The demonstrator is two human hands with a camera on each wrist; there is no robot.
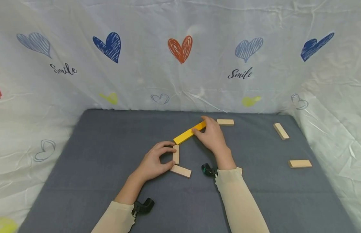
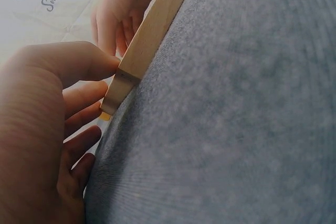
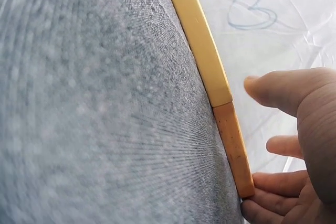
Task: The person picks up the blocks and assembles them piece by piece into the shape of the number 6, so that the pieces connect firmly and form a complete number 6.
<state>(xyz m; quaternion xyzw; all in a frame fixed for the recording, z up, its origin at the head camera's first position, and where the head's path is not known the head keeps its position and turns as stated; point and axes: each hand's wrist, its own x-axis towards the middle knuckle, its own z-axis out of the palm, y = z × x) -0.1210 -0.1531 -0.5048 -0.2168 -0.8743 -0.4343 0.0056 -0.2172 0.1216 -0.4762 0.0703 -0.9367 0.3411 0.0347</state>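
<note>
In the head view, two yellow blocks lie end to end in a slanting line, the nearer yellow block [image 1: 183, 136] and the farther, orange-looking in the right wrist view, block [image 3: 234, 150]. Below them a plain wooden block [image 1: 176, 154] stands lengthwise, and another wooden block [image 1: 181, 171] slants off its lower end. My left hand [image 1: 153, 162] holds the lengthwise wooden block between thumb and fingertips. With its fingertips at the far end of the farther yellow block, my right hand [image 1: 211, 134] keeps its thumb near the joint, slightly apart from the blocks.
A loose wooden block [image 1: 225, 122] lies just beyond my right hand. Farther right are a tilted wooden block [image 1: 281, 131] and another wooden block [image 1: 300, 163]. A pale corner [image 1: 239, 170] shows beside the right sleeve. White printed cloth [image 1: 180, 81] hangs behind the grey mat [image 1: 116, 136].
</note>
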